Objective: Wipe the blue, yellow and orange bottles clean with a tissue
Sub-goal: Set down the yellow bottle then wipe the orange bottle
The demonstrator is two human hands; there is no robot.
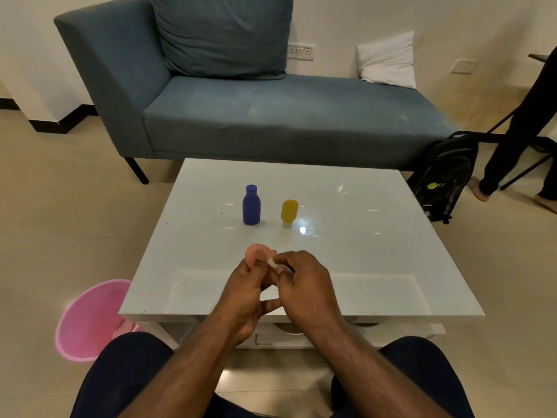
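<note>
**At the table's near edge: orange bottle under wipe**

Near the lower centre of the frame, above the near edge of the white table [376,191], the left hand [245,292] grips the orange bottle [259,251] with curled fingers, the bottle's rounded end protruding above the thumb. The right hand [304,285] pinches a small wad of white tissue [275,263] and presses it against the bottle's side. Most of the bottle is hidden by the two hands.

The blue bottle [251,205] stands upright at mid-frame on the table, with the yellow bottle [289,213] just beside it to the right, resting on its cap end. A pink bin [87,321] sits on the floor at lower left.

Risks from this position:

- Slip: the bottle is held over the table edge. A loosened left-hand grip would probably drop it to the table or floor.
- Incomplete wipe: the gripping fingers cover much of the surface, so the bottle likely needs turning.
- Tissue loss: the wad is small and may tear or escape the pinch under firm rubbing.
- Knock-over: a careless reach forward could topple the yellow bottle on its narrow base.
</note>
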